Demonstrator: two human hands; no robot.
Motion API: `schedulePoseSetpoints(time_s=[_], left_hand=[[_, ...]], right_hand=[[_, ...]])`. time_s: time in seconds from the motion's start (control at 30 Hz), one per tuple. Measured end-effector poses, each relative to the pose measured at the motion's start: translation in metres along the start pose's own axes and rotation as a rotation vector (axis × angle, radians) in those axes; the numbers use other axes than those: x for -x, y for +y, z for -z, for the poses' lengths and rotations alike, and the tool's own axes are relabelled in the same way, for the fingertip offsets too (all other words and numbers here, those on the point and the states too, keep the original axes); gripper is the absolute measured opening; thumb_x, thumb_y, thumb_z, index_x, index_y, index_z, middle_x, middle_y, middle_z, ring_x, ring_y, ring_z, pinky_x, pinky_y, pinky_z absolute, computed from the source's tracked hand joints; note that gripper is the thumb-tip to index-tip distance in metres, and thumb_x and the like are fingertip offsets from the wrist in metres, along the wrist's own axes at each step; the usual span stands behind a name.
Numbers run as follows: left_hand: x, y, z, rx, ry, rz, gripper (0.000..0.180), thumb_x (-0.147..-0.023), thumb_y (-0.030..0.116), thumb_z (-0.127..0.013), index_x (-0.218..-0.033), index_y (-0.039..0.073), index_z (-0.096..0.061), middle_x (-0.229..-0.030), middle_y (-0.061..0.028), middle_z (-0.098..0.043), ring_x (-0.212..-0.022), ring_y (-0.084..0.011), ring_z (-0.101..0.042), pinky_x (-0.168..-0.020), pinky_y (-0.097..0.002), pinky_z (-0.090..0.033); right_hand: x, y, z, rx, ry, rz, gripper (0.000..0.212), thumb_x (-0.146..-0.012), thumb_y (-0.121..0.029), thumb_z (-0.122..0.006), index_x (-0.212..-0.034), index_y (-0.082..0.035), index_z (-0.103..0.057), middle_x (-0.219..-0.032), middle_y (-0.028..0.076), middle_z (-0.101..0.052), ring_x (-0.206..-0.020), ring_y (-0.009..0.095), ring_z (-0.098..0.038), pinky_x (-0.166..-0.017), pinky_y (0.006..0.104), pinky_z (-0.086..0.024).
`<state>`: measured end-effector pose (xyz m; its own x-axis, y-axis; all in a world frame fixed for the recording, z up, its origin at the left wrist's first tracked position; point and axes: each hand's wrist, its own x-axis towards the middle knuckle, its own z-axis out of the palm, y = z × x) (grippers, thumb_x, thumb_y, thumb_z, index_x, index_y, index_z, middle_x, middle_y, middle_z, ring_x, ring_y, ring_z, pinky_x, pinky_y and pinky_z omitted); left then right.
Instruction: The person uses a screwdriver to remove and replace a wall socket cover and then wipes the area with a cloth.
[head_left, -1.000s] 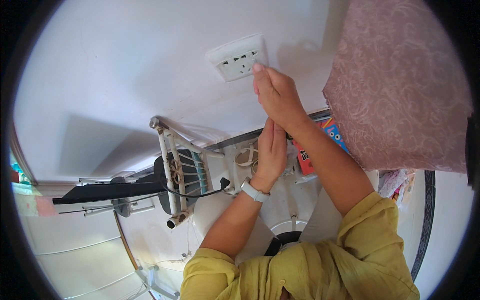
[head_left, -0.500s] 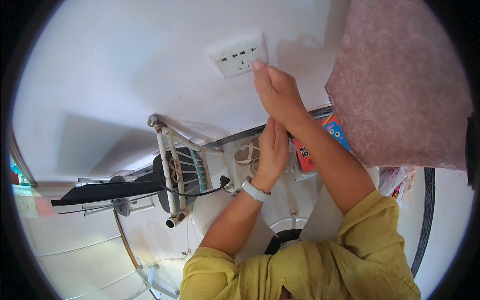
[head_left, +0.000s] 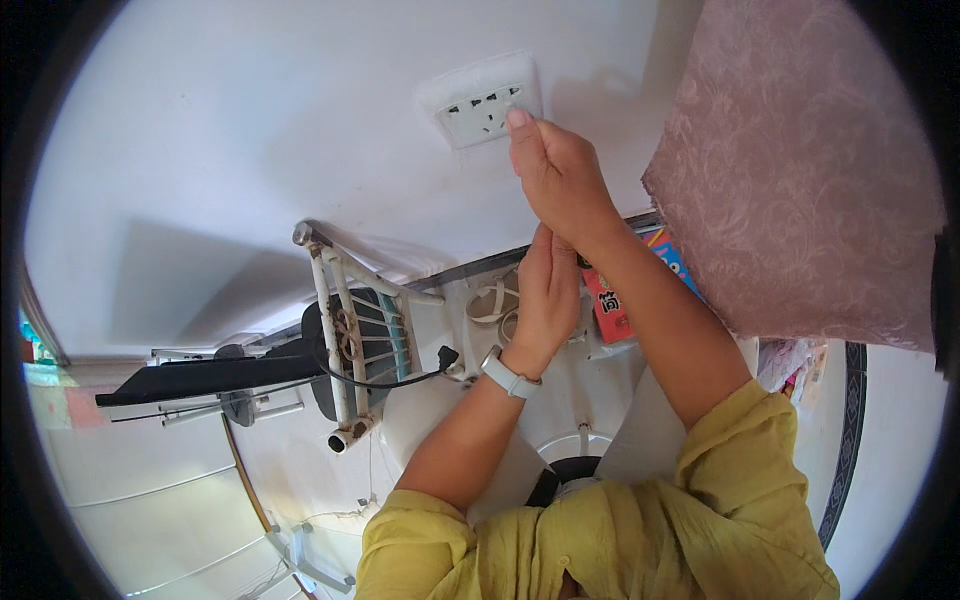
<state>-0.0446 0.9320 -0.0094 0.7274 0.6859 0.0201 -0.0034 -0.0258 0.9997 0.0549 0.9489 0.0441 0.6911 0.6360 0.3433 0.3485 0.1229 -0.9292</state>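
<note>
A person in a mustard-yellow shirt [head_left: 620, 545] reaches both bare arms forward to a white wall socket [head_left: 470, 122], which is set in the pale wall [head_left: 250, 130] on the far side, slightly left of the right hand [head_left: 562, 180]. That hand is curled, thumb uppermost, with the thumb tip at the socket's near right corner. Its grip is turned away, so I cannot tell whether it is clenched on something or pressing the plate. The left hand [head_left: 547, 300] sits just nearer, fingers straight and together, their ends meeting the underside of the right hand near the wrist; whether its grip grasps anything is hidden. A watch with a pale strap [head_left: 512, 378] circles the left wrist.

To the left stands a white tubular metal frame [head_left: 345, 320], chipped and rusty. A black cable [head_left: 385, 384] curves across it and ends in a black plug [head_left: 447, 357], left of the watch and well apart from the socket. A long black panel [head_left: 210, 375] extends further left. Beige straps [head_left: 487, 303] lie beyond the left wrist. A red package [head_left: 612, 315] shows beside the right forearm, and pinkish patterned cloth [head_left: 800, 180] hangs at far right.
</note>
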Motion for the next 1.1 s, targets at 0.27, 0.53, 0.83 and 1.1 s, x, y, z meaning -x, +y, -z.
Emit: schedulePoseSetpoints(time_s=[0.27, 0.53, 0.83, 1.1], left_hand=[[0.000, 0.007, 0.003, -0.016, -0.015, 0.039, 0.033, -0.098, 0.021, -0.032, -0.110, -0.006, -0.047, -0.087, -0.0085, -0.056, -0.076, -0.0124, -0.046, -0.070, -0.0251, -0.040], [0.000, 0.009, 0.003, 0.047, -0.006, 0.018, 0.030, -0.098, 0.019, -0.033, -0.109, -0.005, -0.048, -0.085, -0.0069, -0.055, -0.075, -0.0117, -0.046, -0.068, -0.0251, -0.041], [-0.002, 0.012, 0.007, 0.005, -0.005, -0.027, 0.029, -0.098, 0.019, -0.033, -0.107, -0.004, -0.049, -0.083, -0.0064, -0.055, -0.074, -0.0111, -0.046, -0.067, -0.0246, -0.041], [-0.001, 0.012, 0.006, 0.030, 0.015, 0.017, 0.030, -0.098, 0.020, -0.034, -0.108, -0.005, -0.048, -0.084, -0.0088, -0.056, -0.074, -0.0123, -0.047, -0.068, -0.0252, -0.041]], right_hand=[[0.000, -0.002, -0.001, -0.022, -0.017, -0.036, 0.050, -0.093, -0.041, -0.040, -0.063, -0.001, -0.046, -0.055, 0.002, -0.042, -0.055, 0.011, -0.041, -0.053, 0.0275, -0.038], [-0.001, -0.006, 0.000, -0.028, -0.007, -0.037, 0.050, -0.093, -0.041, -0.041, -0.063, -0.001, -0.046, -0.054, 0.002, -0.042, -0.055, 0.011, -0.041, -0.052, 0.0270, -0.037], [0.000, -0.011, 0.000, 0.002, -0.023, -0.063, 0.045, -0.093, -0.034, -0.040, -0.071, 0.004, -0.051, -0.060, 0.023, -0.049, -0.055, 0.036, -0.048, -0.058, 0.0403, -0.041], [-0.003, -0.016, 0.001, 0.004, -0.027, -0.102, 0.045, -0.093, -0.034, -0.039, -0.072, 0.004, -0.051, -0.062, 0.023, -0.051, -0.058, 0.038, -0.051, -0.059, 0.0413, -0.042]])
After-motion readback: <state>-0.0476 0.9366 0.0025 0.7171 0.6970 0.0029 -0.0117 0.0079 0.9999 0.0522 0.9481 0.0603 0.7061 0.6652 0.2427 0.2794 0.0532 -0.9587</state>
